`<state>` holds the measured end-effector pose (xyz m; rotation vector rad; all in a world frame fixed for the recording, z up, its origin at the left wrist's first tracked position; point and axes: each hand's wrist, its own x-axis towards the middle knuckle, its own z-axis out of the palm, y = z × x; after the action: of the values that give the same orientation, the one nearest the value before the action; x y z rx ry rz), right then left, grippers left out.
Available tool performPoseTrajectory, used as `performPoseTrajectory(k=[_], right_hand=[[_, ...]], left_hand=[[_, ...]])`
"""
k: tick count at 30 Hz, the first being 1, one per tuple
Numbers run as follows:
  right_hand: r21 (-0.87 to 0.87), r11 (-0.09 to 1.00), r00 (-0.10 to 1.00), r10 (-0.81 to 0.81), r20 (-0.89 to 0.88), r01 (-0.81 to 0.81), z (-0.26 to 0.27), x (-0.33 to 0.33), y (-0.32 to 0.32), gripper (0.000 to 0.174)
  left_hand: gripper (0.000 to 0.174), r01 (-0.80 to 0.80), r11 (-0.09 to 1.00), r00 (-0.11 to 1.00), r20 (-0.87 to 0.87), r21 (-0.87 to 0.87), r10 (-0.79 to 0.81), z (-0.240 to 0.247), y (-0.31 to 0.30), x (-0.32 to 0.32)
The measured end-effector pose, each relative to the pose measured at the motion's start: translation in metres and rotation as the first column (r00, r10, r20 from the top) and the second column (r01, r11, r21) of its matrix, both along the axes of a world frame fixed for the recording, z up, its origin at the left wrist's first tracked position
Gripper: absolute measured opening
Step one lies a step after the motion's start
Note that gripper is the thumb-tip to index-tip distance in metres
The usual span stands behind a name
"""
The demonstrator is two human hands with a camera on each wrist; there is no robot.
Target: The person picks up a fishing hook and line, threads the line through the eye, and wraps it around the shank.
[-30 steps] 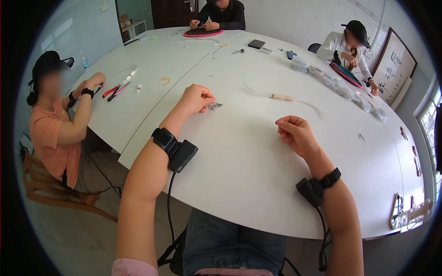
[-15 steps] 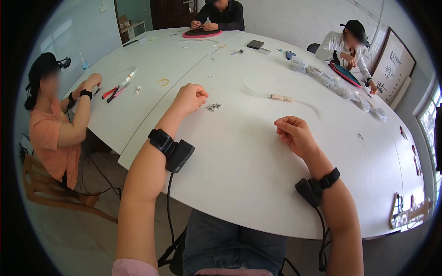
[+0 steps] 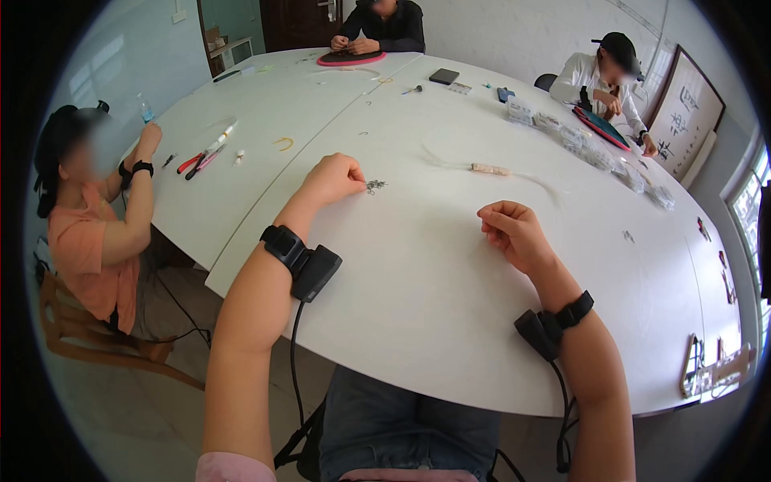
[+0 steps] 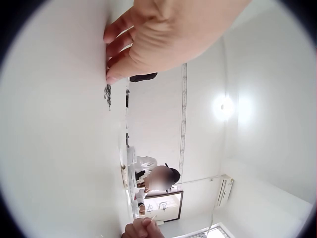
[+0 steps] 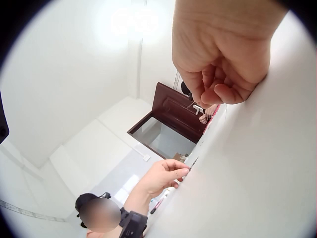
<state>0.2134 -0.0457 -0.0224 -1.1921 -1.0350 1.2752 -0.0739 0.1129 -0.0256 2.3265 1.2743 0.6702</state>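
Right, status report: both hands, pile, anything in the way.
Left hand: fingertips at metal pile, grip unclear. Right hand: seems to pinch thin piece, away from pile. Roll not in the way.

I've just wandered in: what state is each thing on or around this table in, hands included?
Small dark metal pieces: loosely heaped
Left hand: fingers bent, tips at the heap's edge
Right hand: fingers curled, thumb against them; contents of grip unclear
Beige cylinder with clear strands: lying on its side
Clear plastic packets: laid in a row
Clear plastic bottle: upright
Round white light: lit
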Motion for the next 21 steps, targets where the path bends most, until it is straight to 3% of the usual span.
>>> performPoseTrajectory(k=[7,9,15,21], right_hand=[[0.007,1.0,1.0,0.004,0.005,-0.004,0.0,0.0,0.0,0.008],[0.006,1.0,1.0,0.004,0.005,-0.004,0.0,0.0,0.0,0.008],[0.008,1.0,1.0,0.002,0.006,-0.002,-0.001,0.002,0.0,0.008],[0.007,1.0,1.0,0.006,0.007,-0.006,0.001,0.001,-0.002,0.008]], left_hand=[[0.011,-0.038,0.998,0.999,-0.01,0.049,0.039,-0.004,0.001,0.004],[0.01,-0.043,0.995,0.991,0.125,-0.095,0.054,0.003,-0.004,0.003],[0.008,0.0,0.96,0.973,0.221,-0.278,0.064,0.012,-0.01,0.001],[0.009,-0.004,0.947,0.955,0.281,-0.321,0.099,0.016,-0.012,-0.001]])
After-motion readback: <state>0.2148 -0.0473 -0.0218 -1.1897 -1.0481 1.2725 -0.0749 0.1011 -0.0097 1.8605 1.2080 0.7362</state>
